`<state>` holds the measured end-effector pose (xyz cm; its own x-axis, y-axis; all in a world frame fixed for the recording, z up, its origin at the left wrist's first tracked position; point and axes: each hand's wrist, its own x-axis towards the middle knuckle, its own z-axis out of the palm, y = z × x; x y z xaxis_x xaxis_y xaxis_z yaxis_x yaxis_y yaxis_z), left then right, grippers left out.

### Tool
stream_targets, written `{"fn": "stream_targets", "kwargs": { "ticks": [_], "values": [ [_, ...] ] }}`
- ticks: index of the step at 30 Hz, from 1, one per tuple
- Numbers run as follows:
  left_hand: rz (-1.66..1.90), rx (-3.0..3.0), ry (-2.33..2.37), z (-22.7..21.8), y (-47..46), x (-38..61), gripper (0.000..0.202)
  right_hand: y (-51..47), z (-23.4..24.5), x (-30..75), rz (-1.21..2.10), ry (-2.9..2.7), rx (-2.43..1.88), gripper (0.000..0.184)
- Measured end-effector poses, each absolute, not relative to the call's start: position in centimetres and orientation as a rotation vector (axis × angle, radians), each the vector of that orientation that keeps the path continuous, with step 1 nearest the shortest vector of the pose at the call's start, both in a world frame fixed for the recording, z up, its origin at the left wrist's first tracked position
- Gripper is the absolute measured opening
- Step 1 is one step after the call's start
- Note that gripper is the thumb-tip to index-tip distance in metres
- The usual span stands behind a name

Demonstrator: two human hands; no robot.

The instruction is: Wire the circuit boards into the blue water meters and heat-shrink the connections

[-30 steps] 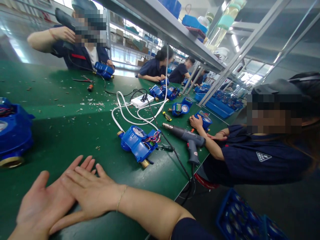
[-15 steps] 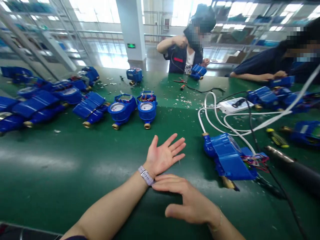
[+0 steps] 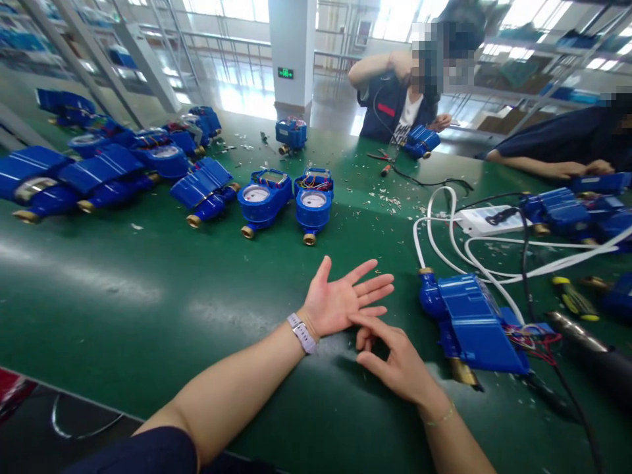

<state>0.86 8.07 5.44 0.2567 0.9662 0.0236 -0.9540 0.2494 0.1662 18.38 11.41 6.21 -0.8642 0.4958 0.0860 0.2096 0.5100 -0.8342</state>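
Palm up and empty, my left hand [image 3: 336, 304] has its fingers spread above the green table [image 3: 207, 276]. A pale wristwatch [image 3: 301, 332] circles that wrist. My right hand [image 3: 397, 359] points with its index finger at the edge of the left palm, seemingly touching it. Its thumb stands apart and the other fingers curl in, with nothing visible in them. Right of both hands lies a blue water meter [image 3: 474, 322] with a brass end and loose coloured wires. Beyond the left hand stand two more meters, a nearer-centre water meter [image 3: 313, 207] and a neighbouring water meter [image 3: 261, 197].
Several blue meters [image 3: 106, 174] crowd the left side. White cable loops [image 3: 444, 247] and a power strip [image 3: 488, 219] lie at right, near a yellow-black tool [image 3: 575, 299] and a black cylindrical tool [image 3: 592, 342]. Two people work across the table, among scattered debris [image 3: 390, 197].
My right hand has moved from the left wrist to the palm, its index finger now pointing and other fingers curled. The left hand stays spread. The view has shifted left.
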Motion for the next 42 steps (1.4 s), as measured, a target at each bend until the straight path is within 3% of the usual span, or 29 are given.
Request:
{"fn": "stream_targets", "kwargs": {
  "ticks": [6, 13, 17, 21, 23, 26, 30, 42],
  "values": [
    [1.267, 0.159, 0.045, 5.3, 8.2, 1.0, 0.087, 10.4, 5.8, 17.7, 1.453, -2.528, -0.608, 0.055],
    [1.235, 0.159, 0.032, 5.7, 8.0, 1.0, 0.088, 8.7, 6.6, 16.7, 1.517, -2.586, -0.378, 0.043],
    [1.275, 0.148, 0.099, 5.8, 8.1, 1.0, 0.088, 8.7, 8.3, 18.5, 1.171, -2.338, -0.304, 0.047],
    [1.324, 0.117, 0.208, 5.6, 8.5, 1.0, 0.083, 10.1, 9.7, 23.5, 0.241, -1.768, -0.714, 0.044],
    [1.355, 0.086, 0.261, 5.5, 8.7, 1.0, 0.079, 11.5, 9.5, 26.7, 0.004, -1.584, -0.963, 0.042],
    [1.392, 0.058, 0.320, 5.3, 8.8, 1.1, 0.075, 13.4, 7.9, 30.6, 0.006, -1.765, -1.294, 0.047],
    [1.423, 0.065, 0.348, 5.1, 8.8, 1.0, 0.073, 13.8, 5.3, 31.5, 0.031, -1.916, -1.353, 0.053],
    [1.442, 0.369, 0.559, 5.3, 8.2, 2.4, 0.065, 9.1, 6.3, 25.2, -0.162, -2.035, -1.059, 0.020]
  ]
}}
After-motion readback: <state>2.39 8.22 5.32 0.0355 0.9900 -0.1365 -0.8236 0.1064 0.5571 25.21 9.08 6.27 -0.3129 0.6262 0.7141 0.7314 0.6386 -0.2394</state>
